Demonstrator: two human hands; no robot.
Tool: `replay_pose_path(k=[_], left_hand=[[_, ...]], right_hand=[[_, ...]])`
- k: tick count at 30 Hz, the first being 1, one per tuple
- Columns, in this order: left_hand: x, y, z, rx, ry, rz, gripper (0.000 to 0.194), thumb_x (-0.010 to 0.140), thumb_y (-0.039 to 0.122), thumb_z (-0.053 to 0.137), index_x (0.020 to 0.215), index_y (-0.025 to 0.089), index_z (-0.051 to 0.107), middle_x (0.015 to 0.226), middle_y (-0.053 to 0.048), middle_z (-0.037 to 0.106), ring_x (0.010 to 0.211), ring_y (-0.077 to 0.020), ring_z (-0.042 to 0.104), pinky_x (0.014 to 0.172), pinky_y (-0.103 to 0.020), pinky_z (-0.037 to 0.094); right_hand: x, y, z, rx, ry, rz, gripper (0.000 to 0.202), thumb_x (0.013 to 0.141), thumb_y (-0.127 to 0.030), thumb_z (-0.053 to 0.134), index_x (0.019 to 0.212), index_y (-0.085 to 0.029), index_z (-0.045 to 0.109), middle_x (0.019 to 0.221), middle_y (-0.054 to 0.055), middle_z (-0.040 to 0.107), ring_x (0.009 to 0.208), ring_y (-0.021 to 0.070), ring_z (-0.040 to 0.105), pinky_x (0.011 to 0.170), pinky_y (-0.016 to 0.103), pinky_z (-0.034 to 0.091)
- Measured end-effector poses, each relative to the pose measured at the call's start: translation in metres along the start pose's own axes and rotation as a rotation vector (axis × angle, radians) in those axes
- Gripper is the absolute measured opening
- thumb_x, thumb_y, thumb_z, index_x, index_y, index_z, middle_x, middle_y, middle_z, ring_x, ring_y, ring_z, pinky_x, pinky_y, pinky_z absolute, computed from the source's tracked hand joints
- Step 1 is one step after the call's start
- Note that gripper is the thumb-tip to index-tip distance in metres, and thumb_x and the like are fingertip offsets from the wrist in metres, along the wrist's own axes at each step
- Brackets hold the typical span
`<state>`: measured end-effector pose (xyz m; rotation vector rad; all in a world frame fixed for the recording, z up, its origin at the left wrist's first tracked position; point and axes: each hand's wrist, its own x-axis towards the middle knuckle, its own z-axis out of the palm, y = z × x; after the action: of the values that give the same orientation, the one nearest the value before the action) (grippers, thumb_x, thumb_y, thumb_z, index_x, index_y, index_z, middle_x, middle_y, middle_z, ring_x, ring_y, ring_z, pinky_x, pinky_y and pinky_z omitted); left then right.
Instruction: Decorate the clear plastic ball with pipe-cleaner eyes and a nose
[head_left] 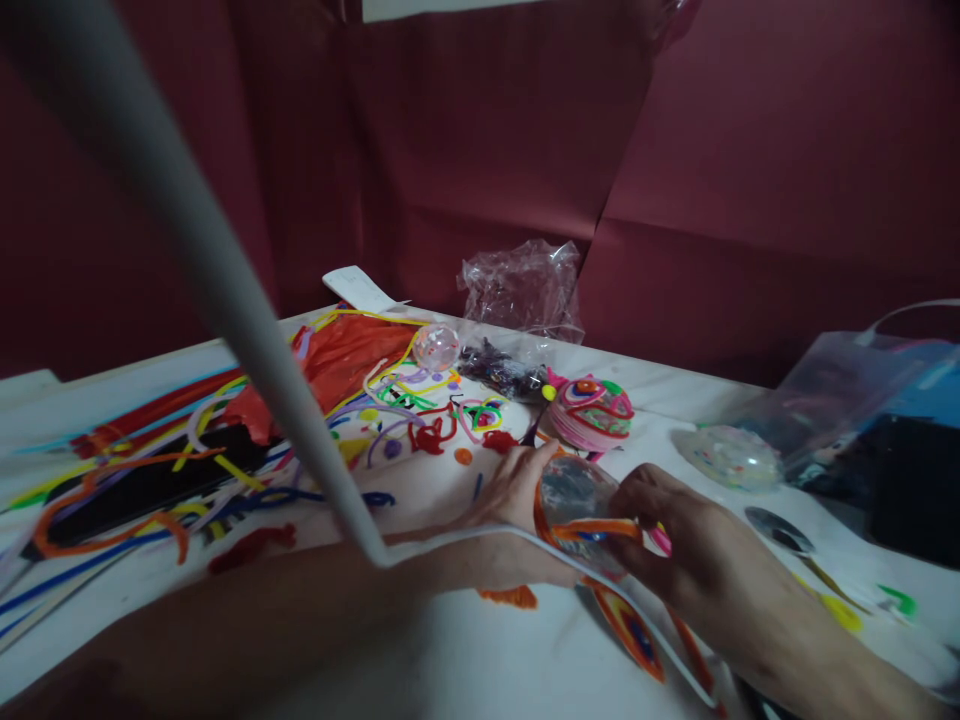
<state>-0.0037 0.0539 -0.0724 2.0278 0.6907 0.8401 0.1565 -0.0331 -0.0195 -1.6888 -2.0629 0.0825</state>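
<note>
Fingers curving around its side, the left hand [510, 495] is cradling a clear ball [574, 485] just above the bench [525, 655], apparently steadying its smooth, round shell against turning. The right hand [690, 545] is bending its fingers inward at the ball's 3 o'clock side, beside an orange strip [596, 527] lying across the front; whether they are pinching it is hidden. From the held ball, a pink-banded ball [592, 425] is sitting near 12 o'clock, and a dotted clear ball [739, 457] is resting toward 2 o'clock. An orange-rimmed, eye-like piece [630, 632] is lying at 5 o'clock, seemingly within easy reach. Farther out, a small clear ball [436, 347] is resting at 10 o'clock, while colored fuzzy stems [289, 497] are sprawling toward 9, likely spread for picking out.
</note>
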Motion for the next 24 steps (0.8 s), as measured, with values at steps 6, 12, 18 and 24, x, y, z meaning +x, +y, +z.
replay_pose_path(k=[6,12,18,24], left_hand=[[-0.0008,0.0006,-0.0009,-0.026,-0.012,-0.007,0.097,0.051,0.027,0.075,0.136,0.023,0.029,0.127,-0.009,0.04,0.118,-0.0284,0.044,0.101,-0.043,0.037],[-0.0001,0.001,-0.0022,-0.059,-0.01,-0.031,0.098,0.048,0.027,0.077,0.134,0.025,0.031,0.126,-0.008,0.041,0.114,-0.0295,0.046,0.099,-0.045,0.038],[-0.0009,0.0007,-0.0028,-0.047,-0.002,-0.012,0.102,0.043,0.028,0.078,0.134,0.024,0.031,0.126,-0.008,0.041,0.115,-0.0306,0.045,0.098,-0.046,0.039],[0.001,-0.0032,-0.0034,-0.056,-0.013,-0.023,0.103,0.042,0.03,0.079,0.134,0.025,0.031,0.126,-0.008,0.042,0.115,-0.0313,0.045,0.097,-0.047,0.039]], right_hand=[[0.0002,0.0015,0.0024,-0.02,0.027,-0.02,0.017,0.08,-0.029,0.042,0.082,-0.022,0.057,0.079,0.006,0.057,0.069,0.022,0.053,0.058,0.03,0.042],[0.0004,0.0005,0.0015,-0.125,0.057,-0.088,0.021,0.083,-0.029,0.037,0.082,-0.022,0.058,0.083,0.006,0.053,0.07,0.022,0.054,0.058,0.03,0.042],[0.0031,-0.0003,0.0001,-0.126,0.048,-0.106,0.022,0.083,-0.028,0.037,0.079,-0.023,0.058,0.079,0.004,0.052,0.066,0.0201,0.054,0.053,0.028,0.042],[0.0058,-0.0034,-0.0011,-0.13,0.015,-0.128,0.021,0.082,-0.024,0.038,0.08,-0.023,0.059,0.08,0.005,0.054,0.067,0.0198,0.055,0.053,0.027,0.042]])
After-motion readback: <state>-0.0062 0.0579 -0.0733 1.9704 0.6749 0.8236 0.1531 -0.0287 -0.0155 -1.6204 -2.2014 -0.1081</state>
